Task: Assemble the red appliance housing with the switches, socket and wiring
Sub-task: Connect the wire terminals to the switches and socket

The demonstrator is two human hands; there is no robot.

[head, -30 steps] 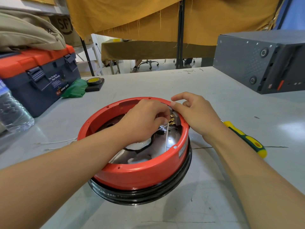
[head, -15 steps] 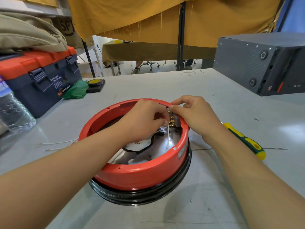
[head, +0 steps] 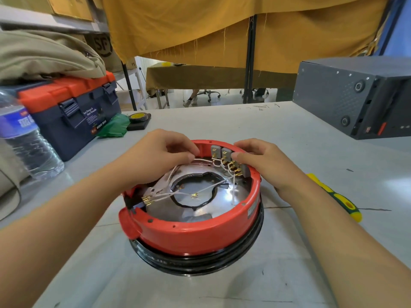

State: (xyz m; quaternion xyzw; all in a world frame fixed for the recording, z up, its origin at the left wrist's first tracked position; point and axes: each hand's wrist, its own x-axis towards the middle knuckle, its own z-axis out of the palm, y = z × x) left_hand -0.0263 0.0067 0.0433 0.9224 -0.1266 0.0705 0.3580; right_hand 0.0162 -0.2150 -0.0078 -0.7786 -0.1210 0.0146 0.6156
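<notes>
Head view: red housing point(head: 191, 232) upside down on black ring point(head: 200, 263), centre of grey table point(head: 289, 134); left hand point(head: 155, 156) pinches white wire point(head: 201, 160) at far rim; right hand point(head: 260, 161) curled over rim, thumb pressing grey switches point(head: 224, 152); screwdriver point(head: 335, 196) right of housing; toolbox point(head: 69, 110) far left.

Left edge: toolbox point(head: 73, 116) and water bottle point(head: 26, 143) block.
Right edge: grey case point(head: 347, 96), screwdriver point(head: 338, 198) obstruct.
Near edge: bare table point(head: 200, 290).
</notes>
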